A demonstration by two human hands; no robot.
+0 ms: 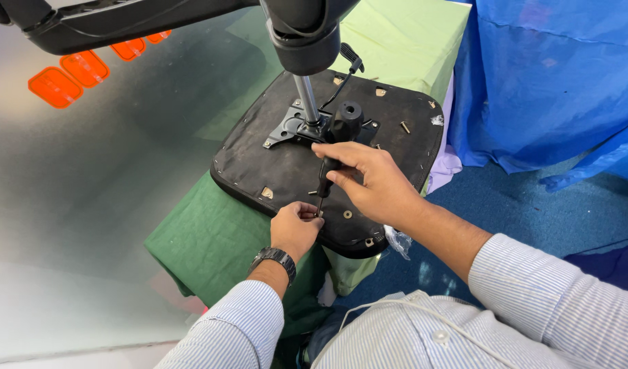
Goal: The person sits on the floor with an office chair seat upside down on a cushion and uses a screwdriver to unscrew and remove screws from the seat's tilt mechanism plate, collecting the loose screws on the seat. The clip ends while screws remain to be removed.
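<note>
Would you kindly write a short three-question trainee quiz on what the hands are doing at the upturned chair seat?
1. True or false: the right hand grips a screwdriver.
2. Which wrist wears the watch? A) left B) right
3. What covers the support under the seat?

Key: 1 true. 2 A. 3 A green cloth. The left hand pinches at the screwdriver's tip.

Black chair seat underside [273,164]; black screwdriver [331,154]; green cloth [204,239] beneath; blue drape [546,75]; orange stickers [75,75]; white sleeves [539,287] with fine blue stripes; dark wristwatch [274,258].
</note>
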